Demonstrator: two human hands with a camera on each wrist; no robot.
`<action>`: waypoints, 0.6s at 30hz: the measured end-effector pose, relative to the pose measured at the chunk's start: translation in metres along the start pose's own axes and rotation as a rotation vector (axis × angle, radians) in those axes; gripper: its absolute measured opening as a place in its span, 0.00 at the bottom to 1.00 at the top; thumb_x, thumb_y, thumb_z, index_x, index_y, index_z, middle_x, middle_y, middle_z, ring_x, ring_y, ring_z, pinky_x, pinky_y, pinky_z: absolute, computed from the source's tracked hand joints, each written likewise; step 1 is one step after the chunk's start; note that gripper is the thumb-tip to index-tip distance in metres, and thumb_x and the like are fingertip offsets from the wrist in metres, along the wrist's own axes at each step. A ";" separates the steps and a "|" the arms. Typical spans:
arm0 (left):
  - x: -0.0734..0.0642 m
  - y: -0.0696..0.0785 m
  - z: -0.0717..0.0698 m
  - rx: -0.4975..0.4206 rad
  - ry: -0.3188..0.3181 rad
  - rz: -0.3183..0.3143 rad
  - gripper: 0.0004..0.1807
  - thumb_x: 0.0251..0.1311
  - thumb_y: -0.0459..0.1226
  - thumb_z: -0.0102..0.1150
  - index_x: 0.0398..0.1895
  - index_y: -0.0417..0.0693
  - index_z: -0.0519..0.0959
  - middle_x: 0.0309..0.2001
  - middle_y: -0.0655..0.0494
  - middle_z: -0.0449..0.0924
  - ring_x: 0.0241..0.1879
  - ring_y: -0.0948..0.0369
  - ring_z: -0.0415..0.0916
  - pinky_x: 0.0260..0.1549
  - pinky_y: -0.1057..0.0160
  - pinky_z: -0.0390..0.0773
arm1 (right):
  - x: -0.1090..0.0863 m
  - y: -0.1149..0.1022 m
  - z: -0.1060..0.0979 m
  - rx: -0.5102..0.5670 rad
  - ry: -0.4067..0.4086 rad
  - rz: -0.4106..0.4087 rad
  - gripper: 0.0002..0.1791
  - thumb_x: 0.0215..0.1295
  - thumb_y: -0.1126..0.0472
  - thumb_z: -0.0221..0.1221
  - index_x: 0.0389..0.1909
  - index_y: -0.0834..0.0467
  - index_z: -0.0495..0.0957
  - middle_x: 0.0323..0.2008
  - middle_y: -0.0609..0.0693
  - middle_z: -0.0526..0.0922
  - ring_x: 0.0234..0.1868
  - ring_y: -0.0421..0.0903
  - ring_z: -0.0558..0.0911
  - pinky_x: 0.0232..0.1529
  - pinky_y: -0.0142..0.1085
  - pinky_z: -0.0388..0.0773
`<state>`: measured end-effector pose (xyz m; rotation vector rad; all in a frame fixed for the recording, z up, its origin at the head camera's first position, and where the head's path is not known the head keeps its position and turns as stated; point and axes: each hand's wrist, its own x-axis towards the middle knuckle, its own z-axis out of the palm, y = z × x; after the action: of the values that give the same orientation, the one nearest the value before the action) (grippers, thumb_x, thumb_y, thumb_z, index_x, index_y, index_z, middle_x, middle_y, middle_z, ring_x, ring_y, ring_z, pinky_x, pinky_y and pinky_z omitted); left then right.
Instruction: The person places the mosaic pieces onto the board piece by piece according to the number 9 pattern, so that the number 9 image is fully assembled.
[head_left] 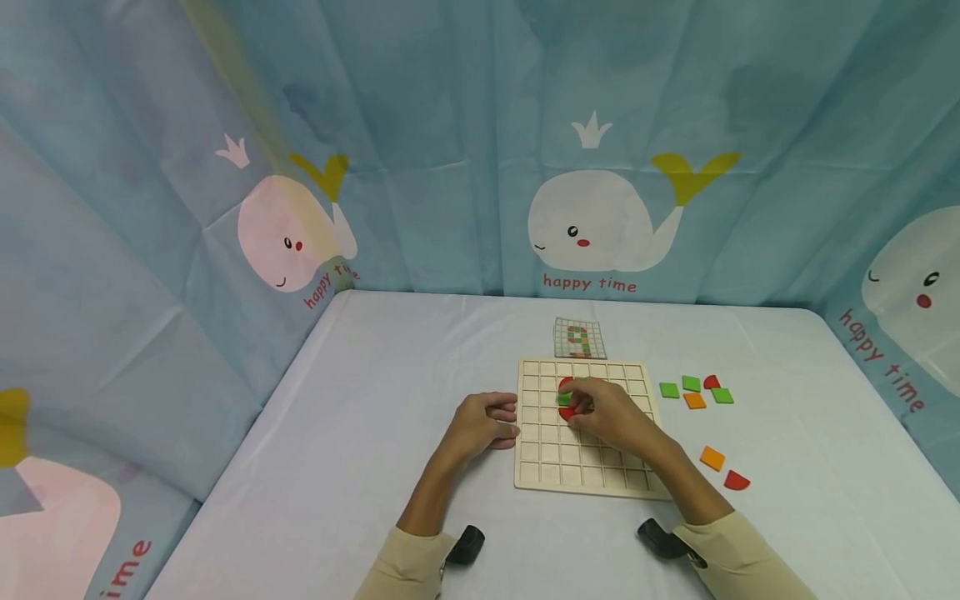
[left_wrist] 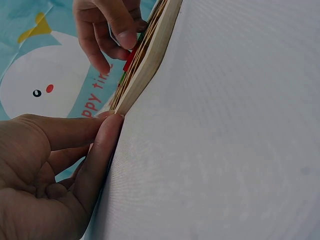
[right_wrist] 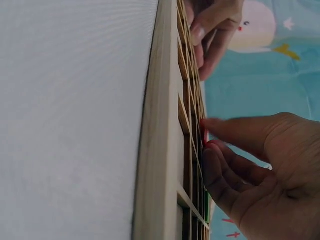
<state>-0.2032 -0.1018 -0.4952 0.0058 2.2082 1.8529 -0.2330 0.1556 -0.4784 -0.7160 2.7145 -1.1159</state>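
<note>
The wooden grid board [head_left: 540,467] lies flat on the white-covered desk [head_left: 390,375], with both of the person's hands at it. The left hand [head_left: 480,427] is at the board's left edge; its grip is apart in the head view, thumb and forefinger each touching the rim. The right hand [head_left: 607,412] is over the upper middle of the board, its grip clamped on a red piece [right_wrist: 204,131], with thumb and forefinger bent in on it. A green piece [head_left: 565,401] lies in the grid by those fingertips, and the hand hides part of what is around it. Just behind the board is a printed card [head_left: 580,337] with a coloured pattern on a grid. To the right of the board are three green tiles [head_left: 691,382], a red wedge [head_left: 712,382] and an orange tile [head_left: 694,401]; nearer the person lie a second orange tile [head_left: 712,458] and a second red wedge [head_left: 737,480]. A blue curtain [head_left: 420,167] printed with whales hangs behind the desk
</note>
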 end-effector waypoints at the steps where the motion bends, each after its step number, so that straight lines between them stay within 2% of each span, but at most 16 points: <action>1: 0.000 0.000 0.000 0.001 0.000 0.000 0.31 0.58 0.21 0.69 0.68 0.35 0.78 0.52 0.42 0.83 0.43 0.58 0.87 0.38 0.62 0.93 | 0.000 0.000 0.000 0.000 -0.001 -0.002 0.23 0.62 0.70 0.73 0.59 0.62 0.83 0.42 0.48 0.86 0.42 0.43 0.82 0.47 0.39 0.86; 12: 0.000 0.000 -0.001 -0.009 -0.001 -0.004 0.31 0.58 0.21 0.69 0.67 0.35 0.79 0.52 0.42 0.83 0.43 0.57 0.87 0.38 0.61 0.93 | 0.001 -0.001 0.001 0.011 -0.008 -0.002 0.22 0.62 0.71 0.72 0.58 0.60 0.85 0.43 0.49 0.87 0.42 0.43 0.82 0.45 0.39 0.85; 18: 0.000 0.000 -0.001 -0.009 -0.004 0.001 0.31 0.58 0.21 0.70 0.67 0.35 0.79 0.52 0.42 0.83 0.43 0.57 0.87 0.38 0.61 0.93 | 0.000 0.000 0.000 0.003 -0.024 -0.033 0.21 0.63 0.71 0.71 0.57 0.57 0.86 0.43 0.48 0.88 0.42 0.42 0.82 0.43 0.37 0.85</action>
<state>-0.2035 -0.1030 -0.4954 0.0091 2.1978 1.8611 -0.2327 0.1555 -0.4785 -0.7720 2.6905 -1.1104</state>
